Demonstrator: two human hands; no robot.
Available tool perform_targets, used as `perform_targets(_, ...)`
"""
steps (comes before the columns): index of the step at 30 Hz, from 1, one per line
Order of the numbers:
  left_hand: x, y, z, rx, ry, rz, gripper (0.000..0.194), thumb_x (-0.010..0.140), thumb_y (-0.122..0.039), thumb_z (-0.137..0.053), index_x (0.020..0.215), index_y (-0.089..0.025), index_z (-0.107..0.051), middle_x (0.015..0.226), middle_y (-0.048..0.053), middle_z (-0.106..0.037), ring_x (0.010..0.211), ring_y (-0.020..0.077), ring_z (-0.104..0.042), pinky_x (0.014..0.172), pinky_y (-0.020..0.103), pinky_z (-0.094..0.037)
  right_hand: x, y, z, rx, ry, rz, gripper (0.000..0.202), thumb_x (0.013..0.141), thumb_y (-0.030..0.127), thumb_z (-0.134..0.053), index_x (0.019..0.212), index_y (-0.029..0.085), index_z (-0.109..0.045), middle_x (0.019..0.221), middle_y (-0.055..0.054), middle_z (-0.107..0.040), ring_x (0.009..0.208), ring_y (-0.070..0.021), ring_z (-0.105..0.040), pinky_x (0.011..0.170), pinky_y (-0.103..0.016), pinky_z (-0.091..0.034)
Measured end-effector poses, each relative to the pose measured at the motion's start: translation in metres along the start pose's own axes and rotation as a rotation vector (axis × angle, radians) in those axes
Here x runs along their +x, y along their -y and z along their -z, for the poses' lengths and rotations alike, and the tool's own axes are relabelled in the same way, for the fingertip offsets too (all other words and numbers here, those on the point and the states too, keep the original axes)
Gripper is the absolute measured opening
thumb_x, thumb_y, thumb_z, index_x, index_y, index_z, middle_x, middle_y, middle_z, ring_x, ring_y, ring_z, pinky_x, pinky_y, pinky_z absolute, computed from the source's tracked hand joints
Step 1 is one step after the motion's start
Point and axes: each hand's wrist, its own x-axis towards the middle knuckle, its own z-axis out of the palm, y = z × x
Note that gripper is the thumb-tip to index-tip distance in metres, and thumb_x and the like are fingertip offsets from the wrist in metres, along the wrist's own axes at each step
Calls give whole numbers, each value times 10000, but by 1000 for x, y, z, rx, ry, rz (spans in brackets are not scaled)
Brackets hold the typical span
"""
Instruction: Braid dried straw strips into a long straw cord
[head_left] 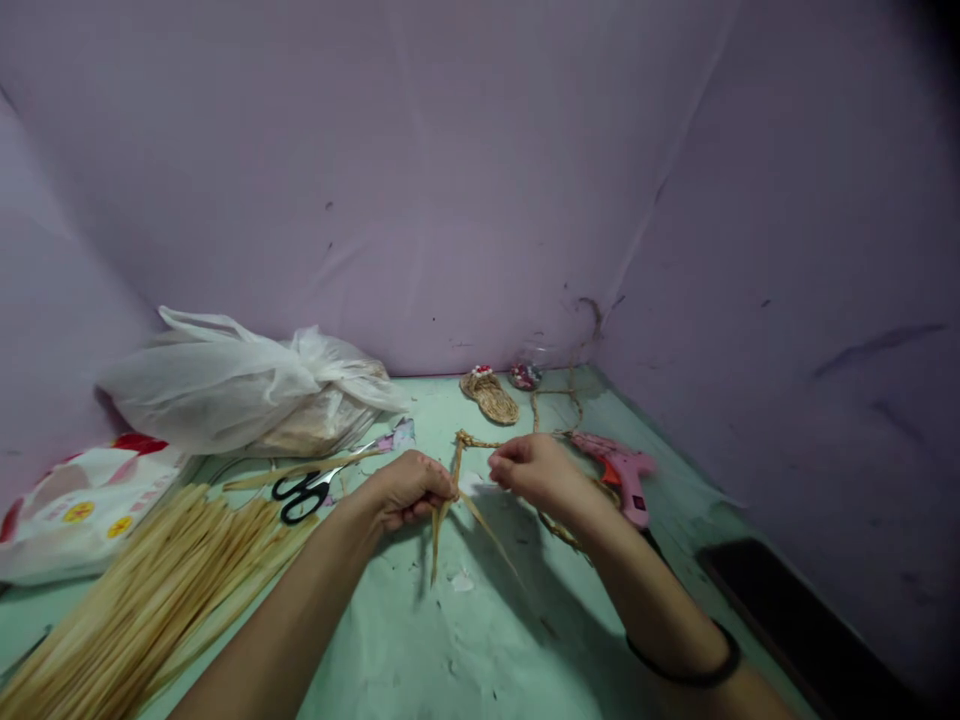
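My left hand (411,488) pinches a braided straw cord (459,455) near its working end, fingers closed. Below the grip, loose straw strands (491,535) splay down over the table. From the pinch the braid rises, bends sharply and runs right, passing behind my right hand (534,468). That hand hovers just to the right of the loose strands, thumb and fingers drawn together; whether anything thin is between them I cannot make out. More of the braided cord (559,530) lies partly hidden under my right wrist.
A straw bundle (157,600), black-handled scissors (304,492) and a knotted plastic bag (247,385) lie left. Behind are a small woven straw sandal (495,400) and a clear container (525,376). A pink glue gun (626,470) and a dark flat slab (795,620) lie right.
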Motion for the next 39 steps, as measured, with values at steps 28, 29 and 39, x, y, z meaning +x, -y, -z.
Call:
perform_targets(28, 4, 6, 1, 38, 33, -39, 87, 502, -205, -504, 533, -124, -511, 384, -56, -385, 297, 26, -237, 315, 175, -108, 0, 7, -30, 628, 374, -270, 163, 703, 48, -432, 574, 102, -514, 475, -9, -554, 348, -82, -502, 367, -193, -435)
perform_targets(29, 4, 6, 0, 75, 18, -39, 87, 505, -203, -500, 535, -123, -518, 381, -57, -378, 301, 30, -241, 317, 177, -118, 1, 5, -31, 598, 349, -271, 163, 689, 45, -442, 554, 106, -510, 443, 4, -537, 333, -78, -487, 353, -187, -428)
perform_targets(39, -19, -16, -17, 824, -284, -14, 123, 542, -210, -497, 529, -127, -587, 416, -5, -467, 453, 104, -426, 447, 207, -276, 8, -2, -38, 508, 303, -240, 156, 605, 75, -478, 458, 126, -494, 361, 29, -483, 296, -63, -427, 301, -158, -348)
